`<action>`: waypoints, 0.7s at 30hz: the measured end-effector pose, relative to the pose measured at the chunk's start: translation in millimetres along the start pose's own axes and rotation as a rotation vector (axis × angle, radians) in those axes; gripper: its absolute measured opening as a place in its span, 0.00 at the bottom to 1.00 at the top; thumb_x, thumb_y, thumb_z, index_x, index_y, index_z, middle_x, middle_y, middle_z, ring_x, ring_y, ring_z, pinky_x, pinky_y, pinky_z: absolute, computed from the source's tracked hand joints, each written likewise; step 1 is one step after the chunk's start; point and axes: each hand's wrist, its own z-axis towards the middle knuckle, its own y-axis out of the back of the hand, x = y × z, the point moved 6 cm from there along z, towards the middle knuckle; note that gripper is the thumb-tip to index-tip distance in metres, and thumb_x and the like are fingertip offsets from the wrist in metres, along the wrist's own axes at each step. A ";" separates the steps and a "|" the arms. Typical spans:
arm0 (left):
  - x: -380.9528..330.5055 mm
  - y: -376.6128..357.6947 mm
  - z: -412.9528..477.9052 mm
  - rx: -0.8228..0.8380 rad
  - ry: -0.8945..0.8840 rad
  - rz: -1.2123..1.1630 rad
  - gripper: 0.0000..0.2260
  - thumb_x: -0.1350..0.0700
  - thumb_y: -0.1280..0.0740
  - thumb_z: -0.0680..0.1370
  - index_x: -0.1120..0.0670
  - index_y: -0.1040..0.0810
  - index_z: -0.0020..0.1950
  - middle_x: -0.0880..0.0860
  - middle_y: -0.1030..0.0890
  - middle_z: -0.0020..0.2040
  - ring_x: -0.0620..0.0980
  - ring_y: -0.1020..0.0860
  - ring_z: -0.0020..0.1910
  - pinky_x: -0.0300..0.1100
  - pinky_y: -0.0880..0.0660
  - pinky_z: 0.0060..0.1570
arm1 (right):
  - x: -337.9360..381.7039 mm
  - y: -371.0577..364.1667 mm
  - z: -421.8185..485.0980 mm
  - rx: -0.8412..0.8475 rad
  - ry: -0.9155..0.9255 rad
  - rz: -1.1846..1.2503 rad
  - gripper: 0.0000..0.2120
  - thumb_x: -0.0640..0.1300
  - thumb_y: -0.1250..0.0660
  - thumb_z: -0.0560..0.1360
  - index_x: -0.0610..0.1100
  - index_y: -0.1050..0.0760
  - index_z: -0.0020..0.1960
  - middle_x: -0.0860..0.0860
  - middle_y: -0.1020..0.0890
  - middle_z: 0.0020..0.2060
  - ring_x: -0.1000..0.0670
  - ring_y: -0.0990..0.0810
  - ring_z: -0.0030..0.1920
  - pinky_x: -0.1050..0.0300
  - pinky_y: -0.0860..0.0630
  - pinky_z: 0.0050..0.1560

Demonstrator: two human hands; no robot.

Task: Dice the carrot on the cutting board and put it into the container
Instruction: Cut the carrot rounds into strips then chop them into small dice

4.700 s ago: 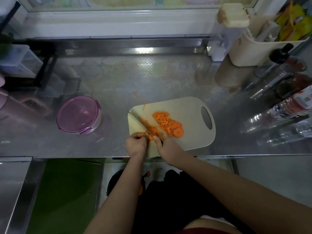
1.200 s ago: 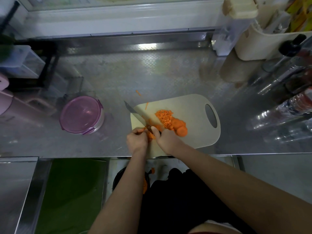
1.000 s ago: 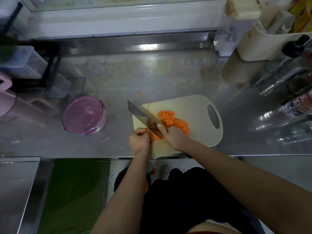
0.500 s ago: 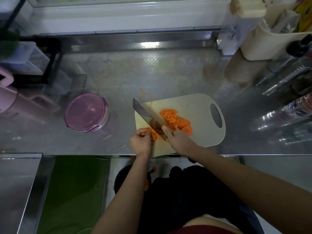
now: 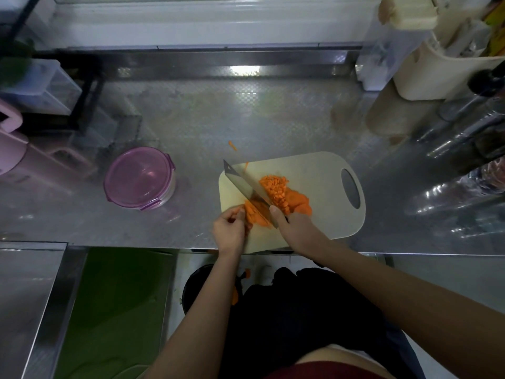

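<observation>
A beige cutting board lies on the steel counter near its front edge. On it sit a heap of diced carrot, uncut slices to its right, and carrot strips at the near left. My left hand pinches those strips with curled fingers. My right hand grips the handle of a knife, its blade slanting up-left across the strips, forefinger along the blade's back. The round container with a purple lid stands closed, left of the board.
Two carrot slivers lie on the counter behind the board. Bottles lie at the right, a cream caddy at the back right, a pink jug and clear boxes at the left. A green mat is below the counter edge.
The blade has gone from lying low across the board's left edge to standing more on edge over the strips, shifted slightly right. My left hand keeps holding the strips.
</observation>
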 end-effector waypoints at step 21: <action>-0.7 0.5 3.4 -0.104 0.121 0.133 0.09 0.58 0.30 0.73 0.49 0.22 0.32 0.52 0.19 0.32 0.53 0.20 0.34 0.49 0.20 0.45 | 5.7 -5.4 -9.6 0.062 -0.051 -0.032 0.30 0.59 0.50 0.80 0.35 0.22 0.46 0.40 0.20 0.41 0.45 0.23 0.44 0.55 0.29 0.49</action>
